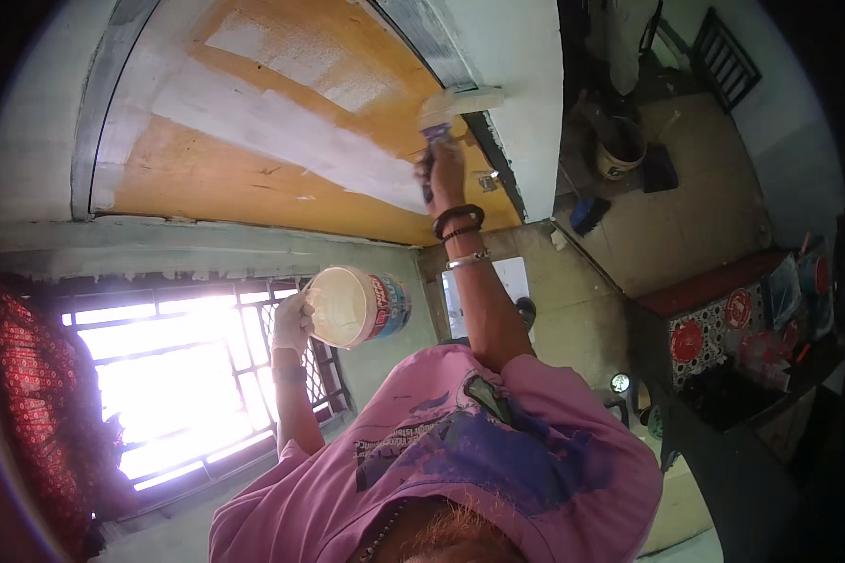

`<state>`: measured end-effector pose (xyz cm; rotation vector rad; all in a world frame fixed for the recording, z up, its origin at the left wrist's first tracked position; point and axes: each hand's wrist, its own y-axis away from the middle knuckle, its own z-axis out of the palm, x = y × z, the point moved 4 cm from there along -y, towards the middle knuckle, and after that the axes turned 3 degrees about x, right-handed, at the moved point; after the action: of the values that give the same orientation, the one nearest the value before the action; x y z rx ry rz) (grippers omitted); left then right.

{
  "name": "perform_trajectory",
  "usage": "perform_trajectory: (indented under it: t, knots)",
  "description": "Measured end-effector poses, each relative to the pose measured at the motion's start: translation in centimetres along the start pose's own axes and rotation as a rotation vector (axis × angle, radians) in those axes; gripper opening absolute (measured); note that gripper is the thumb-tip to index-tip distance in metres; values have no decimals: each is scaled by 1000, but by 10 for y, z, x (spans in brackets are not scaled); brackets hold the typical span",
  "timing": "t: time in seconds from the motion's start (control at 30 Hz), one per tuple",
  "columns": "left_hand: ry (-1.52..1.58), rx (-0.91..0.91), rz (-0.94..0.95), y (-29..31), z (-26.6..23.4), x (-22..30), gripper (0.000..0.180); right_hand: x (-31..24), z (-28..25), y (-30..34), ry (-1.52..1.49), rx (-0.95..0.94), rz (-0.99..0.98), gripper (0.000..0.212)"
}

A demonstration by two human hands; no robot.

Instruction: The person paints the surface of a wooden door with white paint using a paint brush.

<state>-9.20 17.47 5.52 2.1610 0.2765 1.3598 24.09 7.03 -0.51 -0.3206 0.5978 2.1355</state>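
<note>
One brush (435, 129), blurred, purplish near its pale bristles, is up at the right end of the door (282, 183), by the grey frame (432, 42); you cannot tell from the smear whether the bristles touch. Your right hand (444, 174) is wrapped around its handle, dark bands (458, 220) and a silvery bangle (467, 260) on the forearm behind it. Your left hand (294, 322), whitish over the fingers and palm, grasps a tub (359, 305) by its rim; the tub tips so that you see its cream inside, and coloured print wraps its wall.

The door is orange, with a broad white streak (291, 131) along it and a rougher white patch beyond. Toward your left, a barred window (169, 375) glares beside a red patterned curtain (42, 375). Far to your right, the tiled floor (667, 230) holds a bucket (620, 169), a blue broom (588, 214) and a dark dustpan (659, 169). Your pink shirt (469, 450) fills the lower middle.
</note>
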Motion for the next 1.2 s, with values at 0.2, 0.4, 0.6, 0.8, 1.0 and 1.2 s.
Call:
perform_trajectory:
  t: [0.2, 0.4, 0.6, 0.8, 1.0, 1.2]
  knots:
    - [2, -22, 22, -2, -12, -3, 16, -6, 2, 7, -15, 84, -55, 8]
    - [-1, -48, -12, -16, -22, -11, 15, 28, -44, 29, 392, 4, 114, 21]
    - [34, -54, -10, -29, -40, -25, 14, 34, -77, 7, 271, 287, -150, 29]
    - [-12, -68, -15, -33, -48, -23, 14, 95, -77, -52, 507, 244, -355, 28]
    - [0, -64, 6, -45, -80, -18, 18, 104, -85, -22, 765, 287, -624, 25]
    - [-10, -72, 0, -67, -83, -26, 17, 113, -71, -49, 634, 109, -591, 33]
